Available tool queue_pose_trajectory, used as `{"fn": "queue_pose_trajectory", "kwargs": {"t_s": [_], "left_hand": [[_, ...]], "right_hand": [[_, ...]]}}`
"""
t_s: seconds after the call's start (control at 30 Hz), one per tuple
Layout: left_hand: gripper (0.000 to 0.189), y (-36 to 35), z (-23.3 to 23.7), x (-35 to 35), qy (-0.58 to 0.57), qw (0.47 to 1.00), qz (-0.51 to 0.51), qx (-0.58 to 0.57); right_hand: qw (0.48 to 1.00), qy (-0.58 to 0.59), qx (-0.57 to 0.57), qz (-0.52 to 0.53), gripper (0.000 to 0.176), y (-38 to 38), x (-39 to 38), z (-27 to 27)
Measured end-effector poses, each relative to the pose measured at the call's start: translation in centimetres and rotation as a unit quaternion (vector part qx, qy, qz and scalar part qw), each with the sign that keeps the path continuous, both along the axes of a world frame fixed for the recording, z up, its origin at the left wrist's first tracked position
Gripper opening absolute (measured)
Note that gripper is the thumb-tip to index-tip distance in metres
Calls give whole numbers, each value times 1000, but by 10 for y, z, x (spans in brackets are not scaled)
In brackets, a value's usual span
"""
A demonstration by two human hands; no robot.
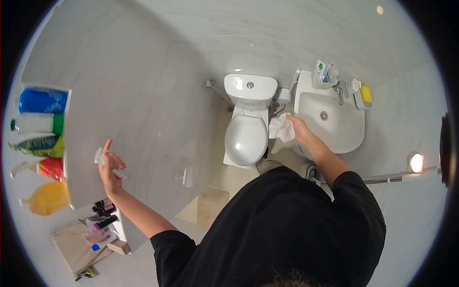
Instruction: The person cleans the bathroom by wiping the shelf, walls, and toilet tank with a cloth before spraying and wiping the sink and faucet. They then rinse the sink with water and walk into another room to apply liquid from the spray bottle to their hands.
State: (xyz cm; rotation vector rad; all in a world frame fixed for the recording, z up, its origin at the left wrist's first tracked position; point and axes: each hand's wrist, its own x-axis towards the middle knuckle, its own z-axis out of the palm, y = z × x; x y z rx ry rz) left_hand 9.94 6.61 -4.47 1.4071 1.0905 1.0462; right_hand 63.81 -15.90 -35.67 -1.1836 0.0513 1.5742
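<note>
A crumpled white tissue [282, 128] is gripped in my right hand [298, 129], between the closed toilet [246, 139] and the washbasin [306, 115]. The tissue overlaps the space just right of the toilet lid. My left hand [111, 174] is raised at the left, in front of the grey wall panel, with the index finger stretched out. Its other fingers curl around a small white and clear object that looks like a spray bottle [99, 156]; much of it is hidden by the hand.
At far left a shelf holds a blue pack [44, 100], a green-capped bottle [38, 125] and a yellow bag [48, 198]. Below are toiletries and a beige cloth [71, 241]. A toothbrush cup [323, 79], faucet [340, 91] and yellow sponge [366, 94] line the basin.
</note>
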Motion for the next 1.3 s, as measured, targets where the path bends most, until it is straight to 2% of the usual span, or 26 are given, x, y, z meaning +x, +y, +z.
{"fn": "queue_pose_trajectory", "kwargs": {"t_s": [0.07,0.13,0.17,0.27,0.33,0.37,0.43,0.5,0.57,0.6,0.67,0.77,0.83,0.9,0.97,1.03,1.07,1.1,1.17,1.3], "left_hand": [[78,-23,-40,1,83,995,-45,20],[70,-63,-85,17,101,993,-57,-7],[68,-87,-116,23,91,994,-64,-24],[59,-160,-226,57,99,983,-84,-130],[54,-218,-315,69,258,965,-46,-4],[54,-245,-301,81,253,966,-45,-4],[50,-302,-229,98,11,998,16,-59],[48,-327,-188,91,-123,977,149,90],[46,-329,-167,72,-210,923,186,264],[46,-315,-170,66,-209,922,189,266],[39,-276,-188,69,-146,927,300,169],[37,-275,-201,99,-104,934,318,126],[31,-304,-196,126,-46,951,204,227],[28,-294,-215,154,52,946,183,264],[30,-261,-230,187,-27,991,131,30],[31,-253,-275,205,-26,987,156,1],[32,-236,-282,223,-31,987,158,-19],[32,-219,-272,245,-37,987,155,-1],[30,-224,-258,280,-29,998,50,-4],[27,-153,-286,359,-43,999,1,-5]], "right_hand": [[999,8,-35,12,32,-21,-14,-24],[997,-46,-16,67,32,-29,-29,-13],[992,-78,-7,102,31,-36,-43,-18],[990,-104,9,100,31,-60,-46,-68],[993,-77,12,84,33,-100,-52,-96],[995,-60,28,69,36,-108,-47,-101],[996,-55,-10,67,35,-147,-50,-113],[994,-51,-30,89,34,-175,-50,-118],[991,-72,-36,103,34,-184,-50,-116],[989,-87,-51,106,34,-190,-51,-114],[987,-106,-46,116,34,-187,-51,-106],[978,-157,-5,136,33,-181,-50,-76],[974,-183,41,130,32,-167,-40,-80],[979,-157,41,123,32,-166,-33,-74],[981,-139,52,122,31,-154,-23,-76],[988,-91,47,114,32,-151,-9,-87],[987,-95,60,117,32,-145,-3,-77],[985,-114,68,107,33,-140,-1,-58],[984,-103,98,104,34,-144,13,-27],[985,-55,140,78,36,-136,47,20]]}}
